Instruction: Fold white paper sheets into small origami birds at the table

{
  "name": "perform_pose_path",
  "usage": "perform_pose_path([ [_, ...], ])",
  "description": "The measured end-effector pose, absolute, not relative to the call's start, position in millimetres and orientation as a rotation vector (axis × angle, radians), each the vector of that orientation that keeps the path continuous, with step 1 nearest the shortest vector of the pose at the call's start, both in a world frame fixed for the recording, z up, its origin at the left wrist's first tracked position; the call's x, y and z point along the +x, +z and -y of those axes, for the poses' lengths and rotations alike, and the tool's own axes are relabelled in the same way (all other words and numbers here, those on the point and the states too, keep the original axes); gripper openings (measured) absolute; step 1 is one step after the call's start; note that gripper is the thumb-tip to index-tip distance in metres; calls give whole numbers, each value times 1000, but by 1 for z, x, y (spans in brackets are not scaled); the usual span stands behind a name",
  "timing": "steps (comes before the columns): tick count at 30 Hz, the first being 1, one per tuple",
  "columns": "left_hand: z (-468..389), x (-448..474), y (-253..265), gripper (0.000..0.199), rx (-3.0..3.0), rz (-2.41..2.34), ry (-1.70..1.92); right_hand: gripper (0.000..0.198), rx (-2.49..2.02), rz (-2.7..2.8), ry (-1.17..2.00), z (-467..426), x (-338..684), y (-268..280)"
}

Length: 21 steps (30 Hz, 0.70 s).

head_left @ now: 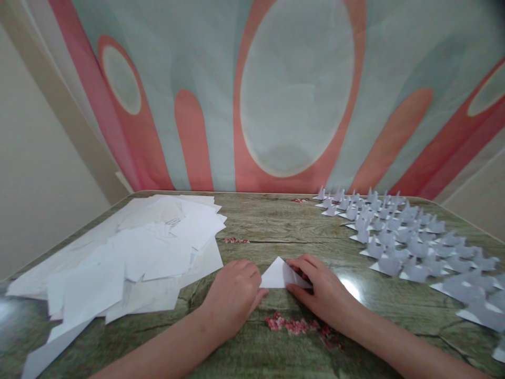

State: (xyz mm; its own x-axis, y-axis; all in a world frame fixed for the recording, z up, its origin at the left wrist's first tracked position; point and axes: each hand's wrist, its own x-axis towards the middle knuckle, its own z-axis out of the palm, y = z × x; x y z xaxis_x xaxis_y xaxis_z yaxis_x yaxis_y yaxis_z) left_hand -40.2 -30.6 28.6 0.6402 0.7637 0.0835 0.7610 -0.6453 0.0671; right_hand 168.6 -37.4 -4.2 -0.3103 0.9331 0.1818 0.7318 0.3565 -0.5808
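A small white sheet of paper (277, 275), folded into a triangle with its point away from me, lies at the front middle of the table. Its left corner is gripped by my left hand (236, 289), whose fingers are curled with the thumb along the near edge. On the other side, my right hand (319, 289) pinches the right corner between thumb and fingers. Both hands rest close to the tabletop, and the fingers partly cover the two corners.
Loose white paper sheets (150, 247) are heaped on the left of the table. Rows of folded paper birds (414, 237) stand along the right side. The wood-patterned tabletop (260, 218) carries printed pink flowers. A patterned backdrop (221, 131) hangs behind its far edge.
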Motion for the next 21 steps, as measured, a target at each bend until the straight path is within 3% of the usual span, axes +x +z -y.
perform_pose_path([
  [6,20,-44,8,34,2505,-1269,594,26,-1416,2060,617,39,169,-4],
  [18,20,-42,9,12,2259,-1189,626,42,-1304,1927,631,37,169,-21],
  [21,21,-41,7,12,2160,-1201,669,33,-1307,1949,669,39,169,-17],
])
